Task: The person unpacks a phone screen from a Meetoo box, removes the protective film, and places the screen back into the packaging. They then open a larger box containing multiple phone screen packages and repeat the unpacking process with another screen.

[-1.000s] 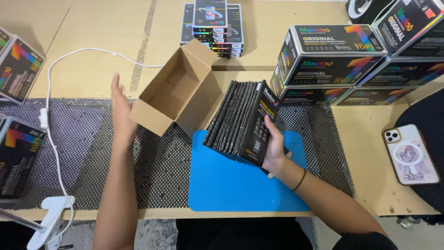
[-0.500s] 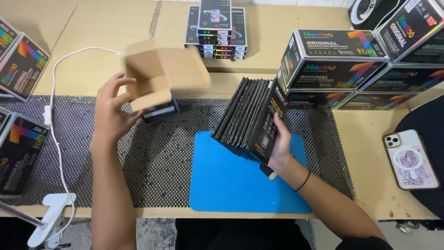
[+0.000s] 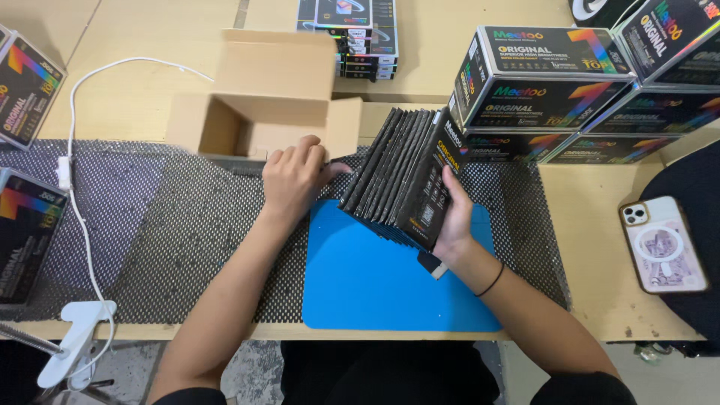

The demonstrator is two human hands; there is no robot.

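We take the blue mat (image 3: 390,285) as reference. Our right hand (image 3: 454,221) is closed around the near end of a row of flat black packets (image 3: 401,176), standing tilted on the mat's far edge. Our left hand (image 3: 294,176) rests just beyond the mat's far-left corner, fingers curled loosely against the open cardboard box (image 3: 270,97) — gripping nothing we can confirm. Risk: only one end of the row is braced, so the packets could fan out and topple — especially toward the box side.
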